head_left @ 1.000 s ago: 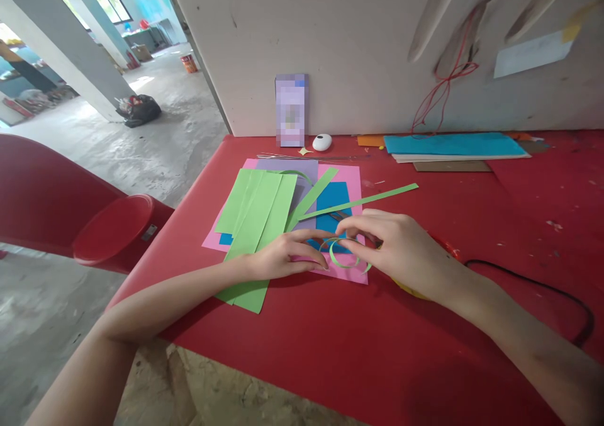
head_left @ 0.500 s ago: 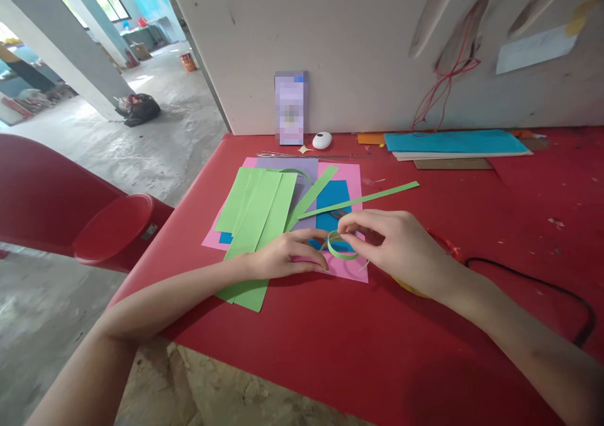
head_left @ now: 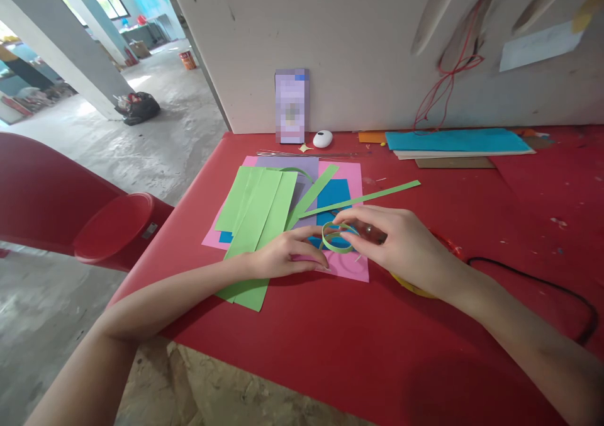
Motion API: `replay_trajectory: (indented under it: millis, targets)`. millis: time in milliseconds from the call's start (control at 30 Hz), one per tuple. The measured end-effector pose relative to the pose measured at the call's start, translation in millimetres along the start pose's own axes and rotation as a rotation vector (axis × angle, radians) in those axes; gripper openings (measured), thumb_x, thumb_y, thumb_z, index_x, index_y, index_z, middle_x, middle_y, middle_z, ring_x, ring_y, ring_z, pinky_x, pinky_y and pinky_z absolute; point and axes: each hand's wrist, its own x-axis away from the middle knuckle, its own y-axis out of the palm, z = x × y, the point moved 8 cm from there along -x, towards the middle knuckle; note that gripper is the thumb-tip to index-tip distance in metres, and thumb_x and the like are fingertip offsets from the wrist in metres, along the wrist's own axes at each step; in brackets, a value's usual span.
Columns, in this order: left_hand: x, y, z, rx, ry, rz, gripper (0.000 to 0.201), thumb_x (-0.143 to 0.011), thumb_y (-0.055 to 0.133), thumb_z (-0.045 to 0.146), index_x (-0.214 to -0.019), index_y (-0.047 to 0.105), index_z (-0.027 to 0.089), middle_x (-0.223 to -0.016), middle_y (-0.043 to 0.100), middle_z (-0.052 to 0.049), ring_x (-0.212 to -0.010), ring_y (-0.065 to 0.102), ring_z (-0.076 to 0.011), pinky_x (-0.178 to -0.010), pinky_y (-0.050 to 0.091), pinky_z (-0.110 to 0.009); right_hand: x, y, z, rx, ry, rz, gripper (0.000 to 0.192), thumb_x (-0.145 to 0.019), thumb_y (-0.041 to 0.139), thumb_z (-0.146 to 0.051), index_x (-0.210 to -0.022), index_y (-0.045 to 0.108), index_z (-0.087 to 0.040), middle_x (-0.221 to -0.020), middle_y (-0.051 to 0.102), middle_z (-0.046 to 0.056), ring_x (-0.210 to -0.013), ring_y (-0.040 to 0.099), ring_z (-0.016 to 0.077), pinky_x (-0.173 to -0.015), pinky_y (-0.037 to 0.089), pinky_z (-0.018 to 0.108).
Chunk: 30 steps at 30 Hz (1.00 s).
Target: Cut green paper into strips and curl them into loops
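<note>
In the head view my right hand [head_left: 391, 237] pinches a coiled green paper strip [head_left: 337, 250] between thumb and fingers, just over the pink sheet. My left hand [head_left: 290, 254] lies low on the papers, thumb and index finger spread apart, its fingertips right beside the coil's left side. Whether the index finger touches the coil I cannot tell. Under my left wrist are wide green paper sheets [head_left: 264, 206]. A straight green strip [head_left: 377, 196] slants across the blue paper [head_left: 333, 193] and past the pink sheet [head_left: 353, 169].
A phone [head_left: 290, 108] leans on the wall behind a white oval object [head_left: 323, 139]. Blue felt-like sheets [head_left: 457, 141] lie at the back right. A yellow rounded object [head_left: 410, 285] and black cable [head_left: 533, 280] are near my right forearm. A red stool [head_left: 117, 224] stands left.
My right hand has shifted slightly left and turned the coiled strip, which now sits closer to my left fingertips. My left hand stays in place.
</note>
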Motion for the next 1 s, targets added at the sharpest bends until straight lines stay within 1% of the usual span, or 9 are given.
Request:
replay_trajectory:
  millis: [133, 300, 433, 533, 667, 767, 1000]
  targets:
    - [0.8, -3.7, 0.1, -0.039, 0.027, 0.045, 0.010, -0.084, 0.056, 0.016, -0.084, 0.066, 0.014, -0.121, 0.050, -0.016, -0.119, 0.051, -0.0242, -0.093, 0.051, -0.036, 0.5, 0.2, 1.9, 0.034, 0.003, -0.029, 0.010, -0.080, 0.054, -0.017, -0.084, 0.062, -0.020, -0.073, 0.065, -0.001, -0.055, 0.049, 0.0090, -0.049, 0.040, 0.021]
    - [0.3, -5.2, 0.8, -0.065, 0.031, 0.065, 0.010, -0.084, 0.055, 0.016, -0.085, 0.065, 0.014, -0.116, 0.052, -0.015, -0.113, 0.054, -0.0215, -0.089, 0.052, -0.034, 0.7, 3.0, 3.9, 0.055, 0.058, -0.075, 0.011, -0.079, 0.054, -0.018, -0.086, 0.063, -0.020, -0.072, 0.064, -0.001, -0.054, 0.050, 0.0095, -0.048, 0.040, 0.021]
    - [0.4, -5.6, -0.8, -0.038, 0.000, 0.076, 0.006, -0.082, 0.060, 0.018, -0.086, 0.061, 0.015, -0.114, 0.053, -0.013, -0.109, 0.056, -0.0197, -0.091, 0.050, -0.036, -0.1, 3.7, 3.9, 0.063, 0.062, -0.071, 0.012, -0.079, 0.055, -0.017, -0.086, 0.063, -0.020, -0.070, 0.063, -0.001, -0.053, 0.049, 0.0093, -0.048, 0.040, 0.021]
    - [2.3, -5.5, -8.2, 0.049, -0.096, 0.103, 0.014, -0.078, 0.064, 0.021, -0.085, 0.052, 0.016, -0.114, 0.055, -0.012, -0.108, 0.056, -0.0195, -0.089, 0.050, -0.036, -0.3, 3.7, 5.6, 0.055, 0.054, -0.053, 0.011, -0.078, 0.055, -0.016, -0.086, 0.062, -0.020, -0.069, 0.062, -0.001, -0.054, 0.049, 0.0090, -0.048, 0.040, 0.021]
    - [6.5, -4.7, -20.8, 0.254, -0.239, 0.165, 0.033, -0.072, 0.070, 0.022, -0.083, 0.039, 0.019, -0.120, 0.052, -0.014, -0.115, 0.051, -0.0219, -0.088, 0.050, -0.036, 0.3, 3.3, 9.2, -0.002, 0.069, -0.019, 0.013, -0.077, 0.056, -0.015, -0.088, 0.061, -0.020, -0.075, 0.064, 0.000, -0.058, 0.053, 0.0102, -0.052, 0.044, 0.021]
    - [7.0, -3.3, -23.9, 0.337, -0.268, 0.174, 0.037, -0.071, 0.071, 0.021, -0.087, 0.038, 0.019, -0.120, 0.049, -0.013, -0.117, 0.049, -0.0224, -0.087, 0.049, -0.037, 0.4, 2.8, 10.0, -0.050, 0.081, 0.004, 0.014, -0.077, 0.054, -0.013, -0.087, 0.061, -0.020, -0.080, 0.066, 0.001, -0.064, 0.057, 0.0113, -0.054, 0.047, 0.022]
    - [6.4, -3.5, -23.5, 0.395, -0.277, 0.177, 0.042, -0.068, 0.073, 0.017, -0.093, 0.039, 0.019, -0.122, 0.045, -0.012, -0.113, 0.050, -0.0212, -0.087, 0.050, -0.036, -0.2, 2.5, 8.6, -0.089, 0.102, 0.017, 0.015, -0.077, 0.054, -0.013, -0.088, 0.061, -0.019, -0.083, 0.068, 0.003, -0.068, 0.061, 0.0139, -0.056, 0.051, 0.024]
